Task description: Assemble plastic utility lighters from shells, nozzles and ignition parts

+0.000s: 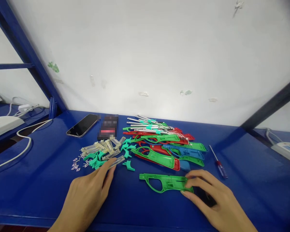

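Between the thumb and forefinger of my left hand (94, 187) is a clear plastic lighter fuel tank (117, 161), its far end pointing up and right. My right hand (211, 196) grips the wide end of a green lighter shell half (168, 182), which lies with its hollow inside facing up. Just beyond my left fingers lie a heap of clear fuel tanks (106, 146) and several teal triggers (96, 159). More green, red and blue shell halves (159, 158) are piled behind the green one.
Metal lighter rods with wires (147, 124) rest at the back of the pile. A screwdriver (218, 162) lies to the right. At the back left are a phone (84, 125) and a dark box (108, 124). Small pink pieces (75, 166) lie left. Blue frame posts (36, 61) flank the table.
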Demonstrator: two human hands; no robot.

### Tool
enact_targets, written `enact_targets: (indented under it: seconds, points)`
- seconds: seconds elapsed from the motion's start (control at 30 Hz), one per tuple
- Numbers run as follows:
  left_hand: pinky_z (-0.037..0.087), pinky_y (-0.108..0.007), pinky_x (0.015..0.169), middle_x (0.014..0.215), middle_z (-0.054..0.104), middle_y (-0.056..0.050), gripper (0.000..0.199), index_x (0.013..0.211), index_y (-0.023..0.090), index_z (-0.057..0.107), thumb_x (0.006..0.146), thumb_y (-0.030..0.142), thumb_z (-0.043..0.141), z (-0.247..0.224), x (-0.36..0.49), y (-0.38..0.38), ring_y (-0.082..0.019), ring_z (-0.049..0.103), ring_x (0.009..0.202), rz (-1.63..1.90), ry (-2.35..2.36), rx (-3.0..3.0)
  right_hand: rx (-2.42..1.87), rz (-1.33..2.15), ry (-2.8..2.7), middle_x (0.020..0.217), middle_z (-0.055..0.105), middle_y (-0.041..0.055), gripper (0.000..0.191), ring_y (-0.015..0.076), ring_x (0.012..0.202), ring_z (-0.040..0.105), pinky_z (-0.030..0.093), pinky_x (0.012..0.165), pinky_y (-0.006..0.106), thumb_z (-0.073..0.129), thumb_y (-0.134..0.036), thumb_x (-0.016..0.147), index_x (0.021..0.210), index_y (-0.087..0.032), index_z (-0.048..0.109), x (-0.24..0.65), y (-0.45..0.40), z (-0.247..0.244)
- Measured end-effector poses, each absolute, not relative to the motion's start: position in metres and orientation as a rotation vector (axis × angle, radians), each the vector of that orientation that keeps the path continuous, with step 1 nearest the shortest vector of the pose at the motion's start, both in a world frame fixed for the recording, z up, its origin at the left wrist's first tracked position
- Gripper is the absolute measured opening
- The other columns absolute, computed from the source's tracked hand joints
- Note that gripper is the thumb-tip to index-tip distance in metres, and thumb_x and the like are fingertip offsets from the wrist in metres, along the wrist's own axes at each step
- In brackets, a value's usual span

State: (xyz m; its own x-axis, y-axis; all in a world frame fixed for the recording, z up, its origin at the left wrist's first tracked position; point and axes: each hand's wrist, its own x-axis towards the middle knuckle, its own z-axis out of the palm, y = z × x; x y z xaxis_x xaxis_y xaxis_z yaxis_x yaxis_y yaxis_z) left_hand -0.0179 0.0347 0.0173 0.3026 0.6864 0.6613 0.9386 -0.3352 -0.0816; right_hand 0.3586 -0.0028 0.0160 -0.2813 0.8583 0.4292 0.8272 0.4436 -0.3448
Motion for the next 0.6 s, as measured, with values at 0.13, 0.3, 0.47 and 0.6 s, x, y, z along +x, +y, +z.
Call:
enact_targets:
  seconds: [0.13, 0.3, 0.47, 0.6]
  points:
    - [0.04, -0.028, 0.047, 0.072, 0.078, 0.006, 0.031, 0.131, 0.019, 0.067, 0.12, 0.034, 0.043, 0.021, -0.016, 0.032, -0.011, 0.064, 0.042, -0.921, -1.312, -2.172, -1.383, 0.043, -2.144, 0.112, 0.077, 0.0028, 0.022, 0.021, 0.094, 0.082, 0.068, 0.08, 0.03, 0.065, -0.05, 0.107, 0.098, -0.033, 0.075, 0.348, -0.003, 0.017]
    - [0.042, -0.023, 0.054, 0.06, 0.06, 0.01, 0.026, 0.136, 0.017, 0.066, 0.117, 0.029, 0.054, 0.025, -0.015, 0.024, -0.007, 0.052, 0.042, -1.048, -1.221, -2.282, -1.304, 0.103, -2.226, 0.114, 0.077, 0.0039, 0.025, 0.021, 0.095, 0.082, 0.069, 0.076, 0.031, 0.056, -0.046, 0.112, 0.102, -0.033, 0.075, 0.321, -0.006, 0.022]
    - [0.049, -0.021, 0.067, 0.073, 0.064, 0.006, 0.023, 0.134, 0.017, 0.069, 0.112, 0.017, 0.061, 0.03, 0.004, 0.017, -0.008, 0.062, 0.06, -1.168, -1.092, -2.365, -1.352, 0.143, -2.225, 0.115, 0.077, 0.0054, 0.031, 0.0224, 0.097, 0.081, 0.07, 0.079, 0.034, 0.052, -0.051, 0.113, 0.104, -0.031, 0.075, 0.313, -0.008, 0.026]
    - [0.048, -0.02, 0.061, 0.087, 0.062, 0.001, 0.026, 0.133, 0.023, 0.071, 0.112, 0.016, 0.056, 0.029, 0.021, 0.016, -0.009, 0.062, 0.068, -1.121, -1.108, -2.428, -1.385, 0.191, -2.223, 0.116, 0.077, 0.0047, 0.03, 0.0233, 0.099, 0.081, 0.07, 0.081, 0.036, 0.054, -0.052, 0.111, 0.103, -0.032, 0.075, 0.316, -0.008, 0.028]
